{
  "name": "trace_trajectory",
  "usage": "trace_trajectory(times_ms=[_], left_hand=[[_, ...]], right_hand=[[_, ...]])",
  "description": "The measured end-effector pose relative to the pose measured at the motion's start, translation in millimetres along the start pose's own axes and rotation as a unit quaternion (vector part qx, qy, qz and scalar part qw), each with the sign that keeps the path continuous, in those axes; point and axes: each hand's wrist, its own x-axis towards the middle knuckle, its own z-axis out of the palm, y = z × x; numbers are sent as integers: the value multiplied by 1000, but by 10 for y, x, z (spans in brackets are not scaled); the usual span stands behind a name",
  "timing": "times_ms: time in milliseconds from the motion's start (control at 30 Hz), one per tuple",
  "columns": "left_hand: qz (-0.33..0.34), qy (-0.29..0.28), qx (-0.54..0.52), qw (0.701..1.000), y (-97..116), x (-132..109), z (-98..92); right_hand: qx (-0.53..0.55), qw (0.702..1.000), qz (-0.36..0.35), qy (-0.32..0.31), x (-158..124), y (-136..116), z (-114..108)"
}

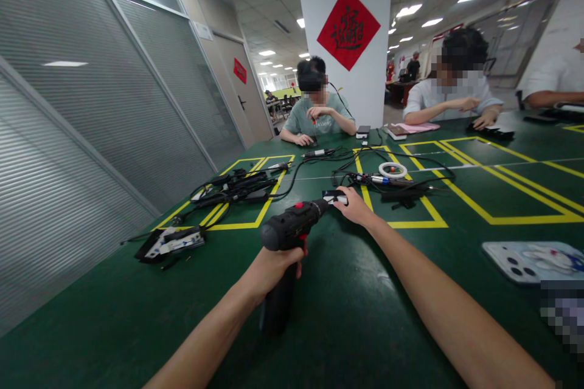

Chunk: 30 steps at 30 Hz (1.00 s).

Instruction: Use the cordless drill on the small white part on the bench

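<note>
My left hand (275, 268) is wrapped round the grip of a black cordless drill (288, 226) with red buttons. The drill points away from me, its chuck leaning forward and to the right. At its front end is a small flat black-and-white piece (335, 197), held at its right side by the closed fingers of my right hand (354, 206). The drill's tip overlaps this piece in view; whether they touch I cannot tell.
Tangled black cables (241, 185) and an opened packet (176, 242) lie left. Beyond my right hand are a pen-like tool (381, 180) and a white ring (392, 170). A phone (533, 260) lies right. Two people (326, 112) (449, 94) work across the green table (347, 316).
</note>
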Motion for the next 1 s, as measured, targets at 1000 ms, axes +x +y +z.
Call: trace_trajectory(times_ms=[1000], left_hand=[[-27, 1, 2, 1000, 42, -2, -12]], right_hand=[[-1, 1000, 8, -2, 8, -14, -3]])
